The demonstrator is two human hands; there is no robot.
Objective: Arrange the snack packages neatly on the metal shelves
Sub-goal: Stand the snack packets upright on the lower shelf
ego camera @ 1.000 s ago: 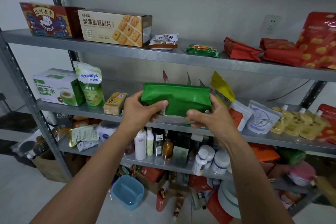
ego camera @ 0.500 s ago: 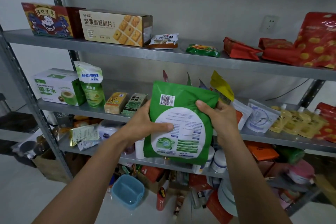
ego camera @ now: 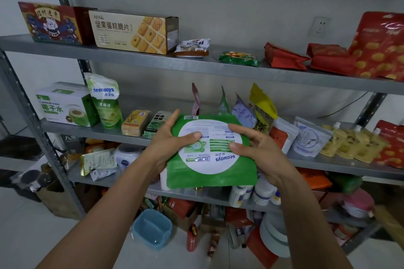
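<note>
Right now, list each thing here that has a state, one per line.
Green pouch: held off the shelf, print upside down.
Left hand: gripping the pouch's left edge.
Right hand: gripping its right edge.
Biscuit box: lying lengthwise on the top shelf, end flap looks closed.
Small green pouch: standing upright on the middle shelf.
Blue tub: on the floor, lid on.

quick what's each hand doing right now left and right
Left hand: closed on the left side of the green seaways pouch, thumb across its label.
Right hand: holding the pouch's right side, which reads upside down.
</note>
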